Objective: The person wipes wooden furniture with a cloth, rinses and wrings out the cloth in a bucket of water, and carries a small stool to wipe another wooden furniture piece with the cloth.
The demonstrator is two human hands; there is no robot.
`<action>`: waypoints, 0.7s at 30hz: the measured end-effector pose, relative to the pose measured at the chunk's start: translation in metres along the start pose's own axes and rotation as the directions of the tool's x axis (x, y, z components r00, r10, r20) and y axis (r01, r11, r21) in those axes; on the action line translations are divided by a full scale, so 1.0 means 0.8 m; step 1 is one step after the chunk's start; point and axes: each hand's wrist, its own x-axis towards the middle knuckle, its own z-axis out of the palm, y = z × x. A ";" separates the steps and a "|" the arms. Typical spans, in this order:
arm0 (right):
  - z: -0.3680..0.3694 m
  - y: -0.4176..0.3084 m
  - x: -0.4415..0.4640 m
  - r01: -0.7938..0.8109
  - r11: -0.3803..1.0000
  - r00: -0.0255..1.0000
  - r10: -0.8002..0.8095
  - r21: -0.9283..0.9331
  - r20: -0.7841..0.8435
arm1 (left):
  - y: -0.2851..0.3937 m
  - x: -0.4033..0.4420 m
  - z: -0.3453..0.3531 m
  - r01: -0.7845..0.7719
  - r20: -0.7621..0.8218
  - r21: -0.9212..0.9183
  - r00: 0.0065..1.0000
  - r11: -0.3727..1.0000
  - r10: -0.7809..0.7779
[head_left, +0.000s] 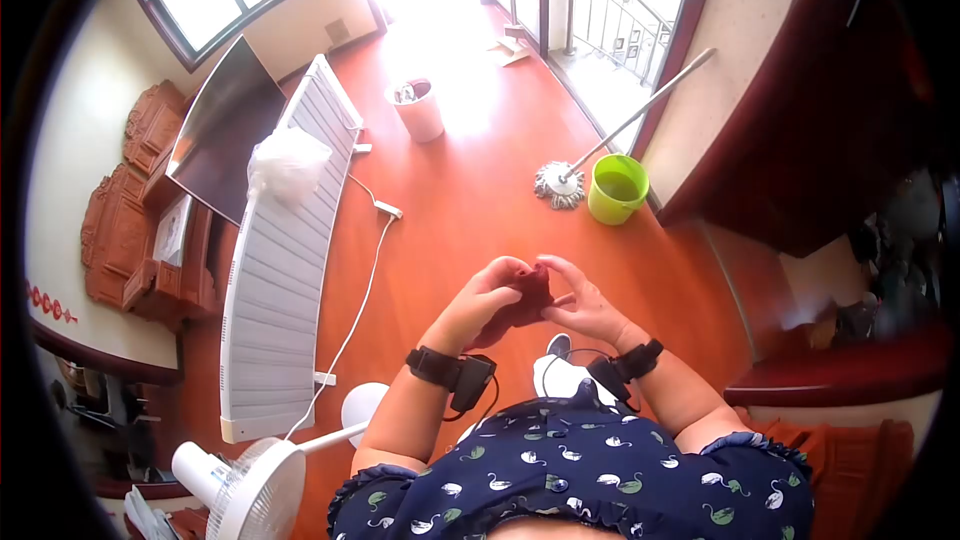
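Observation:
In front of my body, a dark red cloth (530, 302) is bunched up between my two hands. My left hand (487, 295) is closed round its left side, with the thumb lying across it. On the other side, my right hand (583, 303) pinches the cloth's right edge between thumb and fingers. Part of the cloth hangs below my left hand. Black straps with small boxes sit on both my wrists, and cables run from them.
A long white radiator panel (285, 280) stands at left, with a plastic bag (290, 165) on it and a white cord (372, 275) on the floor. A white fan (265, 485) is near left. A mop (560, 185), green bucket (617, 190) and bin (417, 112) stand ahead.

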 end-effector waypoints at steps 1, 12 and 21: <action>-0.015 -0.015 0.023 -0.108 0.993 0.989 0.103 0.039 0.109 | 0.014 0.019 0.001 -0.009 0.002 0.071 1.000 0.997 0.009; -0.178 0.021 0.177 -0.344 0.939 0.938 0.343 0.012 0.058 | 0.075 0.243 -0.065 -0.037 0.003 0.450 0.999 0.892 0.040; -0.209 0.014 0.280 -0.099 0.995 0.932 0.105 0.035 -0.346 | 0.090 0.419 -0.137 -0.370 0.342 0.898 0.928 0.238 0.150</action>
